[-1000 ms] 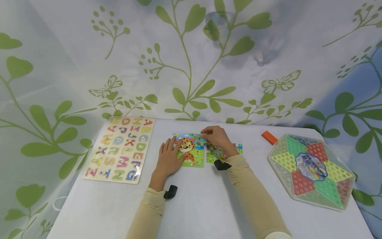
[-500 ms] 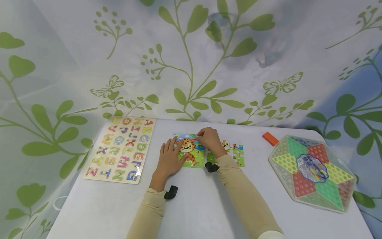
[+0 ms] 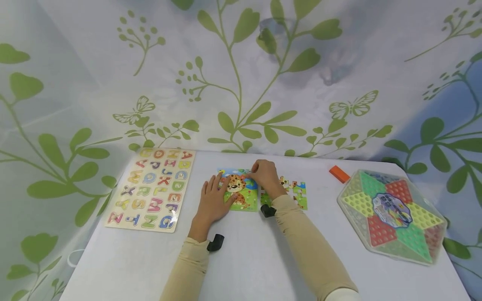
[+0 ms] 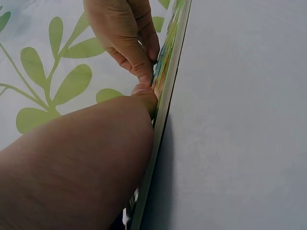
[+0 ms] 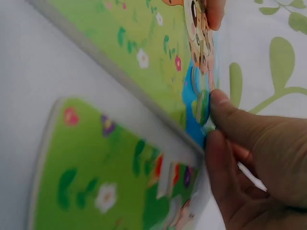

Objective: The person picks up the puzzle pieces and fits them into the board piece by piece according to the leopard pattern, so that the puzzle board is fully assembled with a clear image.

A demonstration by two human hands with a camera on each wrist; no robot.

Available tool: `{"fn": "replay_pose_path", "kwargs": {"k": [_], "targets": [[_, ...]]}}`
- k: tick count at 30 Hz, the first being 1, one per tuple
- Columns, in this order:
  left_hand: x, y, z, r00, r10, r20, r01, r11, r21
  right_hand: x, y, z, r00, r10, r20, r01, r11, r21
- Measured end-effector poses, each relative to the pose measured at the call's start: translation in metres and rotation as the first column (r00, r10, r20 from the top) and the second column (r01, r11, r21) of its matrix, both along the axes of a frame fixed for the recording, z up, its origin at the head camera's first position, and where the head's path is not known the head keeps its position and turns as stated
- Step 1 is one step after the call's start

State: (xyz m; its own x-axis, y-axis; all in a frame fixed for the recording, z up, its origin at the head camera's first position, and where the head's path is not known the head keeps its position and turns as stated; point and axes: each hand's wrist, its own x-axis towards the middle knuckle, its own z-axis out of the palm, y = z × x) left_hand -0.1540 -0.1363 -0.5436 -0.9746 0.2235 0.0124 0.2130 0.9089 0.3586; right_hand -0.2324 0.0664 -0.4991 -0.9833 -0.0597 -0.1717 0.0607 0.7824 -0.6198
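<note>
A jigsaw puzzle of a spotted leopard cub [image 3: 246,194] lies on the white table, its board edge showing in the right wrist view. My left hand [image 3: 211,204] rests on its left side, fingers spread and fairly straight. At its upper right corner is my right hand [image 3: 265,175]; in the right wrist view, thumb and forefinger pinch a puzzle piece [image 5: 203,108] at the board's edge. The fingers partly hide that piece. Close by on the right lies a second puzzle board [image 3: 303,202] with flowers on green, partly covered by the right hand and wrist.
On the left lies an alphabet letter board [image 3: 158,190]. To the right are an orange block [image 3: 339,174] and a hexagonal Chinese checkers board [image 3: 391,215]. A leaf-patterned curtain [image 3: 241,83] hangs behind the table.
My right hand has shifted left and slightly down with the puzzle piece, onto the leopard puzzle's upper right corner, uncovering more of the second board. The left hand stays put.
</note>
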Motion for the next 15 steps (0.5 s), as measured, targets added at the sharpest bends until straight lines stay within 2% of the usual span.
{"fn": "replay_pose_path", "kwargs": {"k": [5, 8, 11, 15], "targets": [[0.001, -0.002, -0.003, 1.0, -0.004, 0.006, 0.003, 0.999, 0.039, 0.002, 0.021, -0.008, 0.996, 0.072, -0.051, -0.076, 0.994, -0.083], [0.004, -0.007, -0.003, 0.999, -0.002, 0.034, -0.001, 0.996, 0.091, 0.006, 0.041, -0.006, 0.989, 0.138, -0.046, -0.142, 0.985, -0.1], [0.01, -0.013, 0.0, 0.997, -0.002, 0.08, -0.009, 0.989, 0.146, 0.013, 0.059, -0.001, 0.978, 0.21, -0.015, -0.21, 0.978, -0.012], [0.015, -0.02, 0.009, 0.993, 0.004, 0.114, -0.027, 0.978, 0.205, 0.021, 0.071, 0.005, 0.949, 0.314, 0.019, -0.314, 0.94, 0.134]]}}
